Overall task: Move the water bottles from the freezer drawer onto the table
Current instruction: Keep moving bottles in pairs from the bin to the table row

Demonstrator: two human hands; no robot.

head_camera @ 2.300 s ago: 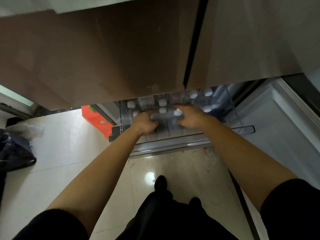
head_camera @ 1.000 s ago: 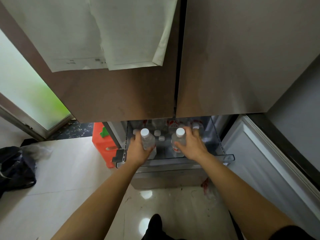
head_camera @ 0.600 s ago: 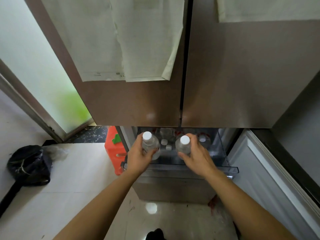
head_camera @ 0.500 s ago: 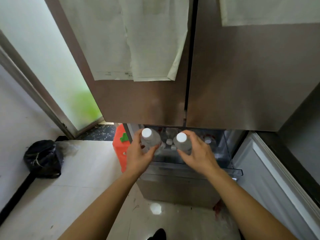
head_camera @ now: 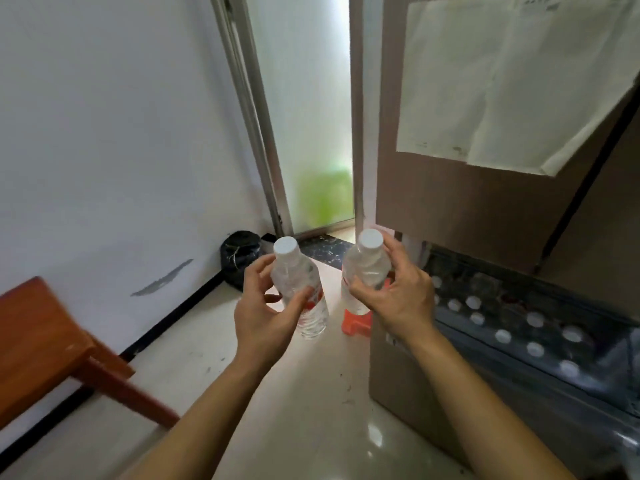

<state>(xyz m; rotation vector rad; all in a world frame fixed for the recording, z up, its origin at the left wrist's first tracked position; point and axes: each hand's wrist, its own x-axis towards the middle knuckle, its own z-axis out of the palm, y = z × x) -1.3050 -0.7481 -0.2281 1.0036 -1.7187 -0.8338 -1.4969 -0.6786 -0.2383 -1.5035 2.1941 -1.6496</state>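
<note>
My left hand (head_camera: 264,311) grips a clear water bottle (head_camera: 297,285) with a white cap and a red label, held upright in front of me. My right hand (head_camera: 398,294) grips a second water bottle (head_camera: 363,268) of the same kind, also upright. Both are lifted clear of the freezer drawer (head_camera: 540,344), which stands pulled out at the right with several white-capped bottles still inside. The corner of a reddish wooden table (head_camera: 38,341) shows at the lower left.
A white wall runs along the left with a black baseboard. A black bag (head_camera: 240,254) lies on the floor by a frosted glass door (head_camera: 311,109). An orange object (head_camera: 356,323) sits beside the fridge. Papers (head_camera: 502,81) hang on the fridge door.
Both hands have lifted a bottle each out of the drawer. My view has swung left, so the drawer is now at the right and the wooden table has come into view.
</note>
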